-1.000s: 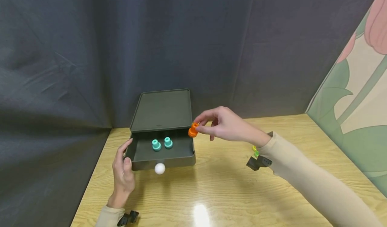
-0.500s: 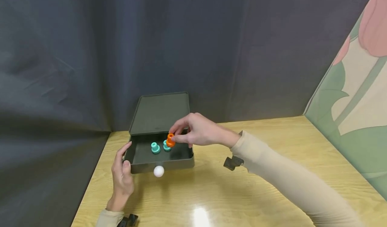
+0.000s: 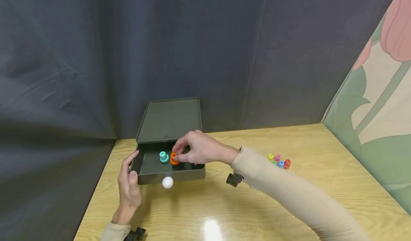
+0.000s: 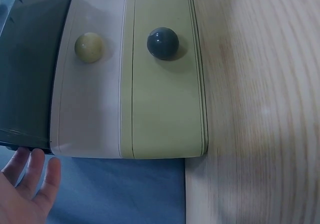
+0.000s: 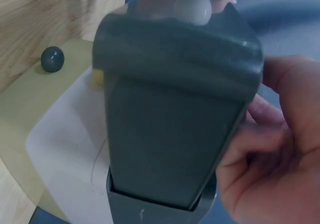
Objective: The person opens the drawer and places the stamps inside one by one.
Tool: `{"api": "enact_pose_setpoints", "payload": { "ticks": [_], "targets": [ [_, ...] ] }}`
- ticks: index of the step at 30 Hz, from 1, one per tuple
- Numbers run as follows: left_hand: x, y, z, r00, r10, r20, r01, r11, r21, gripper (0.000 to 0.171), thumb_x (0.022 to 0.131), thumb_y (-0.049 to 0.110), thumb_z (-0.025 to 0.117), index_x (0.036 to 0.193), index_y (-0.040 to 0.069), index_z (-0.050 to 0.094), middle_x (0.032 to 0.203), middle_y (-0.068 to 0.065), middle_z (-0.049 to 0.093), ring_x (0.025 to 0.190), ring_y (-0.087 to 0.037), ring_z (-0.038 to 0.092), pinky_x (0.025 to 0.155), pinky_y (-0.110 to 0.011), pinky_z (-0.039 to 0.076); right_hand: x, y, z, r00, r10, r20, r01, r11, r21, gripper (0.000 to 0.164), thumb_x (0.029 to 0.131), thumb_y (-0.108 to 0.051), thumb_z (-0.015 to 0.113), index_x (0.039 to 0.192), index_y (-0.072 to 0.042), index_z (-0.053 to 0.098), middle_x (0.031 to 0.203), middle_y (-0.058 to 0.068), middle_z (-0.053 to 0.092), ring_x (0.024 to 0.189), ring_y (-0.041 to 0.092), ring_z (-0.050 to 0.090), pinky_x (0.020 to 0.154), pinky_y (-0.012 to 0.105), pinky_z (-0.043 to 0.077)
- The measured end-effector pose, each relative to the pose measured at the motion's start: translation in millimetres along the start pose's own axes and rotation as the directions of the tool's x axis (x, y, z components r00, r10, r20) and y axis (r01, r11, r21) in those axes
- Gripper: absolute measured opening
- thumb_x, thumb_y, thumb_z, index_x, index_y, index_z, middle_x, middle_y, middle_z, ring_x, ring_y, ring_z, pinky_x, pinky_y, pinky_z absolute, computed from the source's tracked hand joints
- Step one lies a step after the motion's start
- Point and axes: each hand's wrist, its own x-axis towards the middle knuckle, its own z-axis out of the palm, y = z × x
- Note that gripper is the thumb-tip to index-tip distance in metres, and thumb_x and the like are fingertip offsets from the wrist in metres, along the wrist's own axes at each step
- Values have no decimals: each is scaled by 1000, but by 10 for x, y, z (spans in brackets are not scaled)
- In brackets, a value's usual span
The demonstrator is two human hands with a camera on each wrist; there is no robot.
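Observation:
In the head view a dark grey drawer point(image 3: 151, 178) with a white ball knob point(image 3: 167, 182) is pulled out of a small cabinet point(image 3: 171, 119). My right hand point(image 3: 202, 148) pinches an orange stepped peg point(image 3: 173, 159) between thumb and fingertips, low inside the drawer. To its left stands a teal stepped peg point(image 3: 163, 158). A second teal peg is mostly hidden by the orange one and my fingers. My left hand point(image 3: 128, 191) lies at the drawer's left side, its fingers extended and its thumb near the front corner.
Several coloured pegs point(image 3: 287, 164) stand on the wooden table point(image 3: 250, 205) beyond my right forearm. Below the grey drawer, the left wrist view shows a white drawer point(image 4: 90, 109) and a green drawer point(image 4: 165, 109), both with ball knobs. A dark curtain point(image 3: 224, 55) hangs behind.
My right hand has carried the orange peg leftward from the drawer's right edge and lowered it inside. The coloured pegs have come into view past my sleeve. My left hand stays at the drawer's side.

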Motion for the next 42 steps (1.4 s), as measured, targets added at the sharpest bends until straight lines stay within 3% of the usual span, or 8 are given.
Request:
{"api": "enact_pose_setpoints", "payload": {
  "ticks": [10, 21, 29, 33, 37, 42],
  "targets": [
    [23, -15, 22, 1000, -7, 0, 7, 1000, 6, 51, 110, 20, 35, 144, -10, 58, 149, 13, 61, 141, -5, 53, 119, -20, 33, 92, 23, 118, 1000, -28, 9, 28, 997, -73, 16, 98, -15, 73, 110, -12, 83, 94, -3, 82, 68, 3, 65, 60, 18, 43],
    [16, -36, 18, 1000, -12, -3, 12, 1000, -1, 51, 109, 20, 35, 143, -10, 58, 149, 12, 61, 142, -6, 53, 120, -20, 33, 134, 3, 225, 999, 34, 3, -33, 984, -177, 15, 99, -27, 77, 111, -21, 84, 99, -9, 82, 69, 1, 59, 57, 22, 37],
    [4, -39, 31, 1000, -23, -4, 23, 1000, -16, 53, 111, 25, 36, 143, -11, 57, 149, 12, 61, 142, -6, 53, 120, -20, 32, 119, 2, 226, 999, 44, -1, -43, 977, -210, 19, 97, -30, 79, 115, -23, 82, 94, -15, 81, 69, 0, 60, 61, 22, 40],
    [-2, -31, 29, 1000, -28, -3, 28, 999, -19, 53, 110, 24, 36, 143, -11, 57, 149, 11, 61, 142, -6, 53, 120, -20, 32, 110, 9, 217, 999, 35, -7, -35, 989, -144, 21, 97, -28, 80, 116, -19, 82, 96, -9, 82, 69, 2, 62, 60, 21, 41],
    [15, -31, 27, 1000, -27, -4, 27, 999, -16, 51, 110, 21, 36, 143, -11, 57, 148, 11, 62, 142, -6, 53, 120, -20, 33, 96, 22, 170, 1000, 5, -25, -5, 1000, -10, 22, 97, -25, 80, 115, -13, 81, 95, -4, 82, 71, 12, 70, 61, 21, 47],
    [44, -12, 30, 1000, -26, 2, 26, 1000, 4, 49, 106, 14, 36, 143, -10, 58, 147, 11, 62, 141, -5, 54, 120, -19, 33, 33, 32, 88, 997, -4, -72, 16, 986, 166, 25, 97, -20, 80, 118, -7, 79, 96, 0, 82, 69, 24, 76, 62, 25, 58]
  ]
}}
